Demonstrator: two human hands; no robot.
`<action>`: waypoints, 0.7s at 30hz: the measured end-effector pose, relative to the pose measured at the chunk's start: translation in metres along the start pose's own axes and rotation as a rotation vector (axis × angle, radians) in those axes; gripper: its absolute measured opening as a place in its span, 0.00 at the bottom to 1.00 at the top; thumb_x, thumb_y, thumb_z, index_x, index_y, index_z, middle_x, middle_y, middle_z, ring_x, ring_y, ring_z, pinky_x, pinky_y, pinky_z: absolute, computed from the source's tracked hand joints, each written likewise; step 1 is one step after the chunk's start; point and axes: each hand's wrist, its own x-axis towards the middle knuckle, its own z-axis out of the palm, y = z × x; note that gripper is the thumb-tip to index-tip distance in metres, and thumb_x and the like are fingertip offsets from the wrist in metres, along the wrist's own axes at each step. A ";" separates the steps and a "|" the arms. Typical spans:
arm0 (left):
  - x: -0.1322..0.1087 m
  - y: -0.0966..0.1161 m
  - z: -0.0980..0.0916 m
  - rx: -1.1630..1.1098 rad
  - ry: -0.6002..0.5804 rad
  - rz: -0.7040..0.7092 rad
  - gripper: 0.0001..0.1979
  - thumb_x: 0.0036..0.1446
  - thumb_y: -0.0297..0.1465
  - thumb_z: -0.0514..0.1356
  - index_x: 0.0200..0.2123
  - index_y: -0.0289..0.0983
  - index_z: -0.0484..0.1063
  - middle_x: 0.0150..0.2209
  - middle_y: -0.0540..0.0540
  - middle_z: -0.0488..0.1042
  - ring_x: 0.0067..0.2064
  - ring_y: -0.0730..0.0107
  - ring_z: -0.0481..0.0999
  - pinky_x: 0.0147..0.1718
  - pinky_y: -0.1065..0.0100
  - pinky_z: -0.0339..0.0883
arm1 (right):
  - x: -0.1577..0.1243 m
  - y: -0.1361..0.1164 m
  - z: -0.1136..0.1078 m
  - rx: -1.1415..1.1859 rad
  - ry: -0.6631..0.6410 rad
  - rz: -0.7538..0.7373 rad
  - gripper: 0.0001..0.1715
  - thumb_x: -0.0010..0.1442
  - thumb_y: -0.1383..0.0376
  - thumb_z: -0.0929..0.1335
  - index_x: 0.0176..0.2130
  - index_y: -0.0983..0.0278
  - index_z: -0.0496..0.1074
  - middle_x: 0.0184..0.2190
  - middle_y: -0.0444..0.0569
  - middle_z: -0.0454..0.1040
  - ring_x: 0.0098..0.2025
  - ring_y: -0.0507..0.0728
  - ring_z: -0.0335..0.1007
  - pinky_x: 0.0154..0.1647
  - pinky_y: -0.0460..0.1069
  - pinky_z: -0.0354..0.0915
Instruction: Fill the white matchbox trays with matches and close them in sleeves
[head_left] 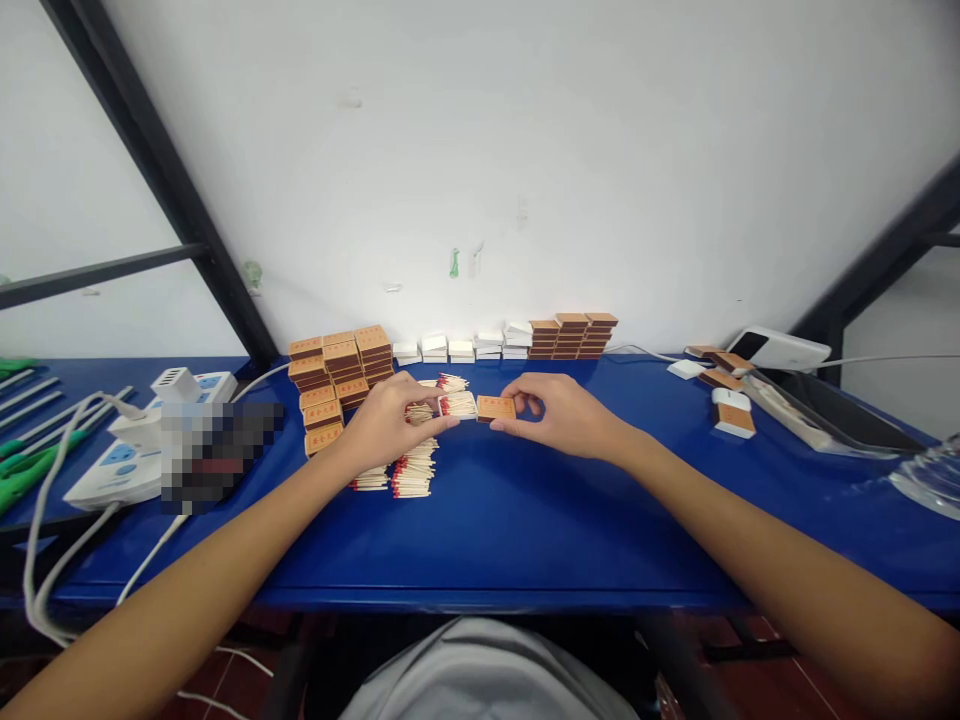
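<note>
Between my fingers and thumb, my left hand (394,420) grips a white matchbox tray (459,405) filled with red-tipped matches. My right hand (559,412) pinches an orange-brown matchbox sleeve (496,409) with red lettering. Tray and sleeve meet end to end above the blue table; whether the tray's end is inside the sleeve I cannot tell. Below and behind my left hand lie piles of loose matches (414,470), partly hidden by that hand. Stacked matchboxes (341,355) stand just left of them.
White trays (460,350) and more stacked sleeves (571,335) line the wall at the back of the blue table (510,540). A power strip (124,465) with cables sits at left. At right are a white device (778,349), scattered boxes (733,418) and a clear plastic object (930,480).
</note>
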 end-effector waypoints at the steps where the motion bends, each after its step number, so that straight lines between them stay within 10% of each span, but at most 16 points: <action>1: 0.000 0.000 0.000 -0.008 -0.001 -0.008 0.17 0.63 0.48 0.69 0.41 0.41 0.85 0.33 0.45 0.81 0.37 0.62 0.75 0.37 0.63 0.66 | 0.000 0.000 0.000 0.009 0.002 -0.005 0.21 0.62 0.47 0.76 0.43 0.61 0.81 0.33 0.46 0.77 0.31 0.54 0.68 0.32 0.50 0.60; 21: 0.000 0.002 0.000 -0.090 -0.004 -0.135 0.22 0.61 0.51 0.69 0.48 0.41 0.86 0.31 0.47 0.78 0.34 0.66 0.74 0.36 0.64 0.65 | -0.003 -0.004 0.005 0.033 0.060 0.039 0.23 0.63 0.45 0.74 0.41 0.61 0.81 0.32 0.46 0.79 0.28 0.53 0.67 0.29 0.49 0.57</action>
